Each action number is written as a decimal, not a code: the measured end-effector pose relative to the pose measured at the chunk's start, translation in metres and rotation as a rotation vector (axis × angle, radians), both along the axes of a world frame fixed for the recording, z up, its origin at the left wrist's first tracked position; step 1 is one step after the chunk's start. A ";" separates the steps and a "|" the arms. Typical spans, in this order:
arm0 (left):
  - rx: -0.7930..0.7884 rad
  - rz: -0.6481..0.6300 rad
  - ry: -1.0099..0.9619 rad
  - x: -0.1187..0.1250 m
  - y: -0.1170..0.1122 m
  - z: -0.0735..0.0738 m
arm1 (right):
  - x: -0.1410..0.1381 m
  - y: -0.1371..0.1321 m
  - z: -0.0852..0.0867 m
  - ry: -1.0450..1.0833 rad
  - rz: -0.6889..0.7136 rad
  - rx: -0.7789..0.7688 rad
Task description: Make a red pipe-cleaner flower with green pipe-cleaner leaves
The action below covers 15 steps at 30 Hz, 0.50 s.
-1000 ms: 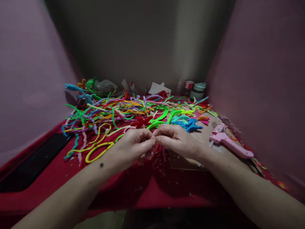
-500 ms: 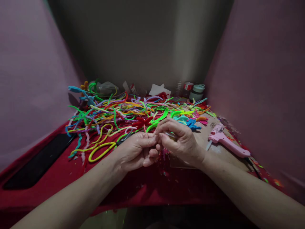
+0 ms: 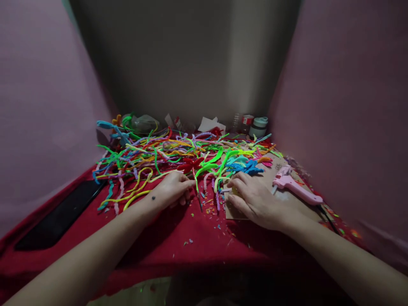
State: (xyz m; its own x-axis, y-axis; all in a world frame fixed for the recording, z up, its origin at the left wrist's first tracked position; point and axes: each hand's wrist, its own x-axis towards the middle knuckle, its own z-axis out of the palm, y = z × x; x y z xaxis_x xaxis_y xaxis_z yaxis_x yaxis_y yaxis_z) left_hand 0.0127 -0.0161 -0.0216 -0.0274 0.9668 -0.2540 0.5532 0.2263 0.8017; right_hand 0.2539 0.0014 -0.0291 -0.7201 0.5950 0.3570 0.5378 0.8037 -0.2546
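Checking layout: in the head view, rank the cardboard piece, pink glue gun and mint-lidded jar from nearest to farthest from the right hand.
1. Cardboard piece, touching, under the right hand.
2. Pink glue gun, just to its right.
3. Mint-lidded jar, far back, straight ahead.

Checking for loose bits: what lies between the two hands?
In the head view, a thin stem and small coloured cuttings on the red cloth, between left hand and right hand.

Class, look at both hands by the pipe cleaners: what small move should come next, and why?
Probably the left hand pinches up the red flower's stem, which lies at its fingertips; the right hand rests flat on the cardboard, holding nothing.
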 end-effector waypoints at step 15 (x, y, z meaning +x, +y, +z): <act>0.047 0.068 -0.741 0.014 -0.009 0.018 | -0.009 -0.008 0.015 0.366 -0.059 -0.323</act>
